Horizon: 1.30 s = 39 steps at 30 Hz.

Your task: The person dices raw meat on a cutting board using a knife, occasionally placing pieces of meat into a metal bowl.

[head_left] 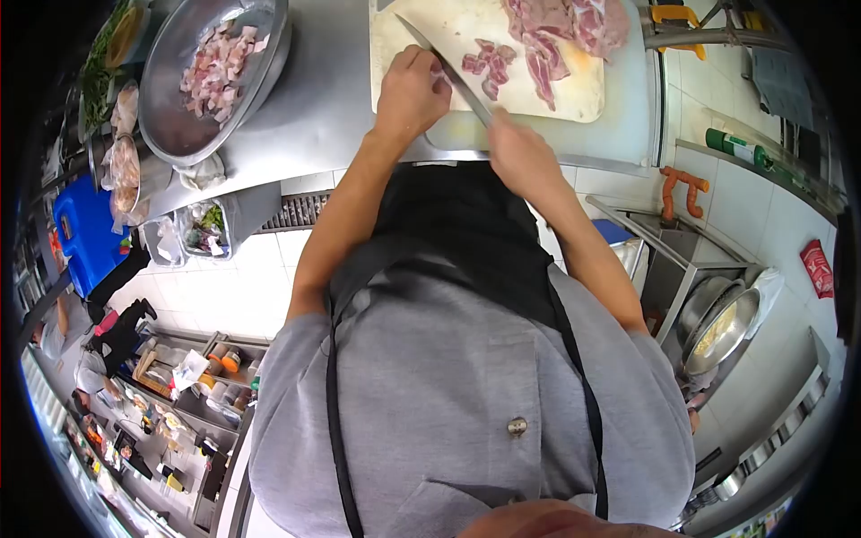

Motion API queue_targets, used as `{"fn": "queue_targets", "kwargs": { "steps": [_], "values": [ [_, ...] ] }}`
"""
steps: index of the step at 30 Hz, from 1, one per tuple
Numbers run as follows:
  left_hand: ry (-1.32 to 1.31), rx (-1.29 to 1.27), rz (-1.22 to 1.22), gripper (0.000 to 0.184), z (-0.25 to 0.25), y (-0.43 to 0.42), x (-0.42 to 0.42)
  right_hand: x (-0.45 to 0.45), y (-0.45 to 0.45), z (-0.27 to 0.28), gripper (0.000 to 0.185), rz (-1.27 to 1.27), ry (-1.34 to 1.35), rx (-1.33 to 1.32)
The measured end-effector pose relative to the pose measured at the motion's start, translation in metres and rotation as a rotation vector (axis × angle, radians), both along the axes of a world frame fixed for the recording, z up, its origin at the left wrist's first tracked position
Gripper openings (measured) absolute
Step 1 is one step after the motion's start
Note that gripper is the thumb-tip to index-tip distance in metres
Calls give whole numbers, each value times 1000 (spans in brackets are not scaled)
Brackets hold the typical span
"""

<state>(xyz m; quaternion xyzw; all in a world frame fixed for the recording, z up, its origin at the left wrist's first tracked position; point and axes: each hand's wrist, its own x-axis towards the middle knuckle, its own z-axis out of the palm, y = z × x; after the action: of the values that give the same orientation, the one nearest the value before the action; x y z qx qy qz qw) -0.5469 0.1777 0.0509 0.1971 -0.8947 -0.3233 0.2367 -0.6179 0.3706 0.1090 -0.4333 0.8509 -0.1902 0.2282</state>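
In the head view, my right hand [520, 154] is wrapped round the handle of a long knife [466, 92], whose blade points up and left across the white cutting board [574, 100]. My left hand [411, 97] rests on the board left of the blade, its fingers curled closely against a small piece of raw meat that they mostly hide. Right of the blade lies a small pile of cut meat pieces [491, 65]. Larger raw meat pieces [547, 54] lie farther right on the board.
A steel bowl [160, 117] of diced meat [222, 72] stands on the steel counter [314, 99] at left. Bagged food [121, 170] and a blue container [85, 233] are beyond it. Metal bowls [722, 327] sit at right. Another person [90, 372] is at the far left.
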Motion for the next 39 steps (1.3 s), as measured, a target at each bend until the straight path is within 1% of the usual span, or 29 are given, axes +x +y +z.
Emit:
{"fn": "queue_targets", "kwargs": {
  "steps": [2, 3, 5, 7, 9, 11, 13, 15, 16, 18, 19, 21, 23, 25, 27, 29, 31, 35, 39],
  "values": [
    [0, 3, 6, 14, -2, 1, 0, -10, -37, -4, 19, -17, -39, 28],
    [4, 0, 12, 14, -1, 2, 2, -9, -35, -8, 19, -15, -42, 23],
    [22, -9, 2, 14, -3, 4, 4, -9, -25, -19, 22, -52, -52, 14],
    [47, -13, 12, 14, -3, 7, 5, -7, 12, -8, 21, -53, -69, 57],
    [101, 45, 11, 14, 0, 7, 4, -11, 29, 3, 19, -58, -88, 88],
    [52, 13, 1, 15, -1, 5, 6, -12, 32, 13, 21, -123, -54, 239],
    [10, -21, -12, 15, -1, 4, 6, -12, 29, 7, 20, -127, -50, 220],
    [31, 95, 14, 15, 5, 3, 6, -13, 22, 5, 19, -133, -44, 201],
    [29, 98, 11, 15, 7, 3, 3, -10, 21, 5, 18, -134, -63, 210],
    [173, 44, -113, 16, 10, 1, -9, -5, 15, 4, 18, -137, -80, 216],
    [175, 42, -114, 16, 7, 1, -13, -2, 9, 3, 18, -136, -76, 194],
    [95, -49, -125, 19, -3, 4, -17, 0, -6, -3, 19, -141, -77, 174],
    [76, -40, -125, 19, -5, 1, -21, -11, -26, -17, 24, -152, -29, -9],
    [38, -20, -130, 19, -7, 4, -11, -4, -10, -18, 23, -156, -69, 28],
    [85, 33, -37, 17, -8, -6, -17, -11, 4, -8, 23, -153, -67, 39],
    [85, 42, -38, 18, -4, -11, -14, 0, 31, 7, 17, -170, -113, 186],
    [109, 170, -73, 18, 6, -9, -6, 0, 31, 14, 16, -165, -83, 187],
    [74, 102, -17, 20, 15, -11, -1, 1, 11, 22, 13, -147, -18, 134],
    [33, 32, -49, 16, 5, -17, -11, 2, 8, 18, 13, -84, 20, 199]
  ]
}}
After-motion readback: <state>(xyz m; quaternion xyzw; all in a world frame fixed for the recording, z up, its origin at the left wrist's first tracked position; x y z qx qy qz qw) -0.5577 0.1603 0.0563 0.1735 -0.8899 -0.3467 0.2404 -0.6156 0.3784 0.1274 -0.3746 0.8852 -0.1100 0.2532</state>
